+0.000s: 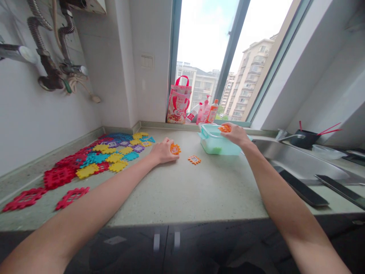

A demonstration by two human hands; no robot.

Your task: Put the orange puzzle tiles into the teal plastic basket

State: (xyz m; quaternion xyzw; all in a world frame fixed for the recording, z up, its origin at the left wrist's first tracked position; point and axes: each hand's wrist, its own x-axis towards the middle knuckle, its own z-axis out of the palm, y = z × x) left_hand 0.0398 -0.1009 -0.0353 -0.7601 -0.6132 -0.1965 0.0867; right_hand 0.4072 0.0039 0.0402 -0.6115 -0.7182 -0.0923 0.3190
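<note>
In the head view my left hand (163, 151) is closed around an orange toothed plastic tile (175, 149), held just above the countertop. My right hand (235, 134) grips another orange plastic tile (224, 129) over the rim of a translucent teal container (208, 145). Something green shows low through the container's wall; the rest of its contents I cannot make out. A third orange tile (194, 160) with a window-like grid lies flat on the counter between my hands. Left of my left hand spreads a pile of red, yellow, blue and purple tiles (115, 157).
A steel sink (302, 160) with a faucet (291, 136) is at the right, two dark flat pieces (302, 186) at its front. On the windowsill stand a pink bag (179, 104) and several bottles (205, 111). Pipes (47, 64) hang on the left wall.
</note>
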